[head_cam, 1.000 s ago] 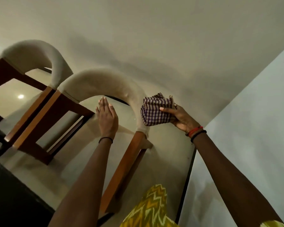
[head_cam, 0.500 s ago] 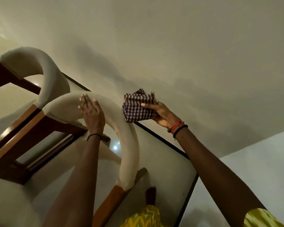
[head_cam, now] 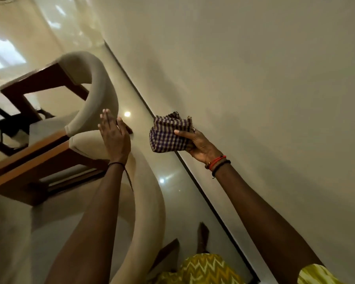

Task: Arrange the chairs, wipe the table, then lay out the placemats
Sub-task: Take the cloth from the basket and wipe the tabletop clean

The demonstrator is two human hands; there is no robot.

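Two chairs with curved beige padded backs and wooden arms stand side by side. My left hand (head_cam: 115, 138) lies flat, fingers together, on the top of the near chair (head_cam: 150, 203), where it meets the far chair (head_cam: 98, 89). My right hand (head_cam: 197, 146) holds a folded purple-and-white checked cloth (head_cam: 169, 134) in the air, to the right of the chairs and in front of the wall. No table top or placemats are in view.
A plain pale wall (head_cam: 254, 78) fills the right side, with a dark skirting line (head_cam: 205, 193) along the glossy tiled floor (head_cam: 172, 177). A dark frame (head_cam: 0, 121) shows at the far left.
The view has swung left and tilted. My left hand slid along the near chair's back toward its far end. The cloth stays in my right hand.
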